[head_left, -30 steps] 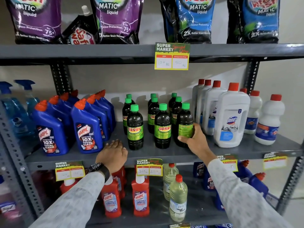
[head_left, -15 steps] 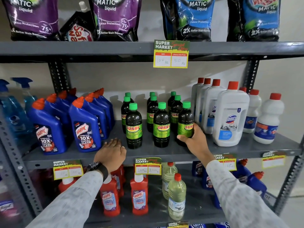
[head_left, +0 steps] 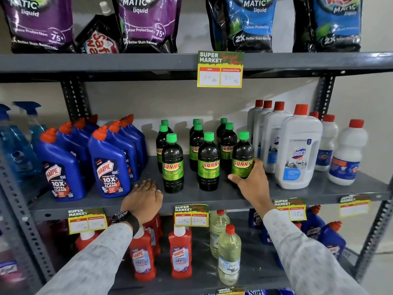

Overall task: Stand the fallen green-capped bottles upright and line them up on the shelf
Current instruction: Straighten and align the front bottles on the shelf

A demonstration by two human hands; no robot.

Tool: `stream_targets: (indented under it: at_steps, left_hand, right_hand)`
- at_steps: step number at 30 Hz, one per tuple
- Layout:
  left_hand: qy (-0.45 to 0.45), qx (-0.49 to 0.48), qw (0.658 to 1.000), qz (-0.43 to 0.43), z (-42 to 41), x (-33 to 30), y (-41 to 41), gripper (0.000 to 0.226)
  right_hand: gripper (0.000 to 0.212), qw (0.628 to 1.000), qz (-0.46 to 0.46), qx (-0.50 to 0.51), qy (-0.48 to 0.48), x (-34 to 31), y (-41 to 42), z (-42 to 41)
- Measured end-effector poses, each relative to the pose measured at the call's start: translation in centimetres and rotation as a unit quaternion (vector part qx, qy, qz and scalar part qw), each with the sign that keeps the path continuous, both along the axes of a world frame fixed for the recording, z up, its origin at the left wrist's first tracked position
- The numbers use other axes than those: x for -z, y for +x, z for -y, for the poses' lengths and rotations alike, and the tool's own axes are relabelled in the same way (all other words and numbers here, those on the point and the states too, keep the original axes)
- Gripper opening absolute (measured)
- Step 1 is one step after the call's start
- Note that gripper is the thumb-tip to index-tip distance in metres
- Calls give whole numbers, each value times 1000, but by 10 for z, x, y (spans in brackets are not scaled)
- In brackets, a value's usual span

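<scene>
Green-capped bottles (head_left: 209,160) all stood upright on the shelf (head_left: 212,195), three columns deep, just left of the white Domex bottle (head_left: 297,150). Our right hand (head_left: 253,182) had its fingers (head_left: 234,177) wrapped low around the front-right bottle (head_left: 242,158); our left hand (head_left: 144,199) lay flat and released on the shelf edge, far left of the Domex. We judged a careless nudge could knock its neighbours over. Each bottle held dark liquid, caps on.
</scene>
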State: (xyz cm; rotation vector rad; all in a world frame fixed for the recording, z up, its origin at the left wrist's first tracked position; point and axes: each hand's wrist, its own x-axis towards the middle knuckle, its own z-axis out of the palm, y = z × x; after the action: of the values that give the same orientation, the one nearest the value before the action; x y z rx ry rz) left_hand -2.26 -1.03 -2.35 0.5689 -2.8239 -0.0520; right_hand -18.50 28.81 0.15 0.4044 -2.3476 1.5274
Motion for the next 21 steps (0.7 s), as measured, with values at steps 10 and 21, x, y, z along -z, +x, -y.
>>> stream_targets:
  at_steps: [10, 21]
  left_hand:
    - [40, 2, 998, -47, -7, -6, 10, 60]
    - [475, 83, 842, -243, -28, -36, -5, 96]
  right_hand:
    - [96, 997, -48, 60, -13, 6, 18, 1]
    - [89, 996, -57, -54, 46, 6, 63, 51]
